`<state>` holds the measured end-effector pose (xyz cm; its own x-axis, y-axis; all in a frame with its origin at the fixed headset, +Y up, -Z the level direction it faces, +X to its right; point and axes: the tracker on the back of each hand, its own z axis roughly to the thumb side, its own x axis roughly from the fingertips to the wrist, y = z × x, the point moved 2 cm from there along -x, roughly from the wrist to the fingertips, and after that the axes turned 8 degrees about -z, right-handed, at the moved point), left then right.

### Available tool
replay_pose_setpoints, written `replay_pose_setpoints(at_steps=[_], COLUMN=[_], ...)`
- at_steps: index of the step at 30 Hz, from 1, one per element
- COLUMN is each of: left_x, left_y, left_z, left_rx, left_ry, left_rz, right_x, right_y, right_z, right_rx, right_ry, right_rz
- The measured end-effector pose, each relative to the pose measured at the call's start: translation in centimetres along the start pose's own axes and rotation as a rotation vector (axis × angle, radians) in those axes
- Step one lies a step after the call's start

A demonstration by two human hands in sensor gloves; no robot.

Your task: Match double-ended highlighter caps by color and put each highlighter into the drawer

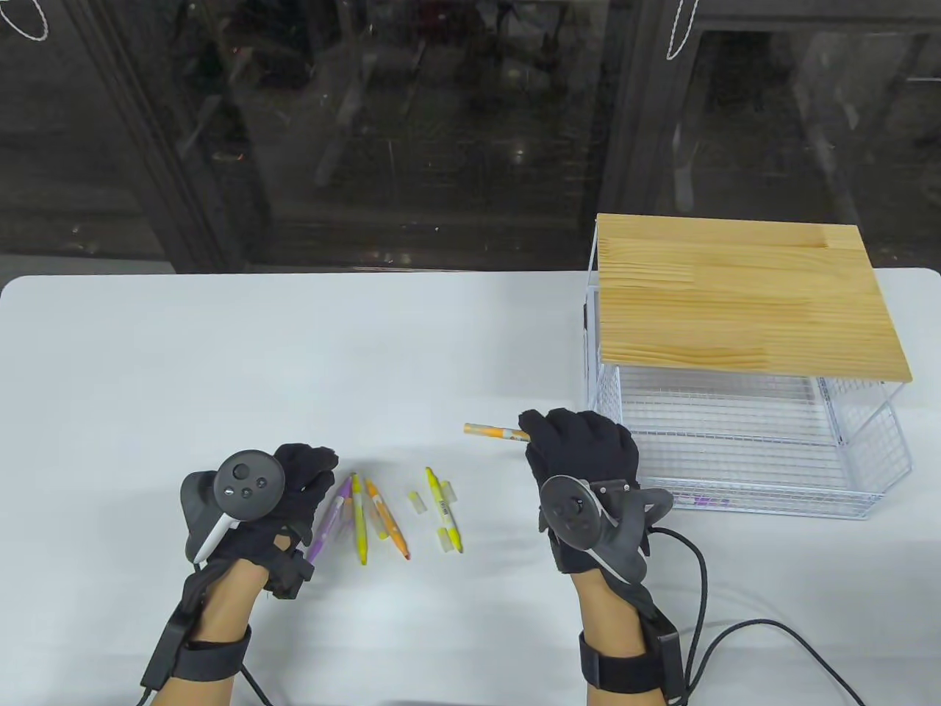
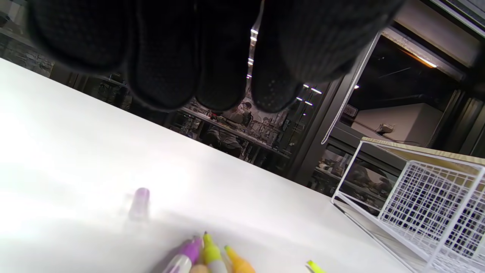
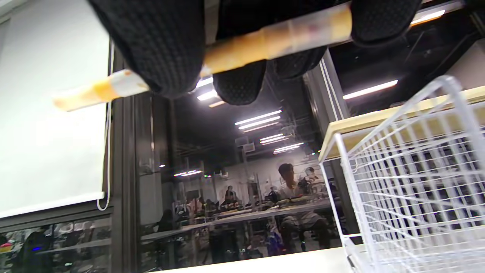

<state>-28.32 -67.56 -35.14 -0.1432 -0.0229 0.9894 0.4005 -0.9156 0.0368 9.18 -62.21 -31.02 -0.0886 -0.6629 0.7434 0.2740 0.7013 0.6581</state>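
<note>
Right hand (image 1: 581, 448) pinching capped orange highlighter (image 1: 494, 432) above surface, wire drawer (image 1: 742, 448) just right: keep pen level, release low inside basket; left hand (image 1: 294, 478) relaxed, empty, beside remaining highlighters (image 1: 382, 515).

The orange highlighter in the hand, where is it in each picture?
Table view: the orange highlighter sticks out leftward from the right hand, left of the wire drawer.
Left wrist view: not in it; only highlighters lying on the table show.
Right wrist view: the highlighter runs across the top, pinched by the gloved fingers.
Shared landmark: the white wire drawer, also at the left wrist view's right.
</note>
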Motion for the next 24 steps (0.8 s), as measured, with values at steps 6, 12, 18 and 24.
replay_pose_setpoints(at_steps=[6, 12, 18, 24], left_x=[0.0, 0.0, 0.0, 0.0], left_y=[0.0, 0.0, 0.1, 0.1], left_z=[-0.1, -0.1, -0.1, -0.1], left_rx=[0.006, 0.006, 0.007, 0.012], left_ry=[0.0, -0.003, -0.003, -0.002], left_rz=[-0.004, -0.012, -0.018, -0.024], right_x=[-0.3, -0.4, -0.5, -0.4], right_y=[0.7, 1.1, 1.4, 1.2], right_z=[-1.8, -3.4, -5.5, -7.8], right_rx=[0.018, 0.012, 0.003, 0.028], right_ry=[-0.054, -0.106, -0.182, -0.264], right_rz=[-0.026, -0.038, -0.046, -0.023])
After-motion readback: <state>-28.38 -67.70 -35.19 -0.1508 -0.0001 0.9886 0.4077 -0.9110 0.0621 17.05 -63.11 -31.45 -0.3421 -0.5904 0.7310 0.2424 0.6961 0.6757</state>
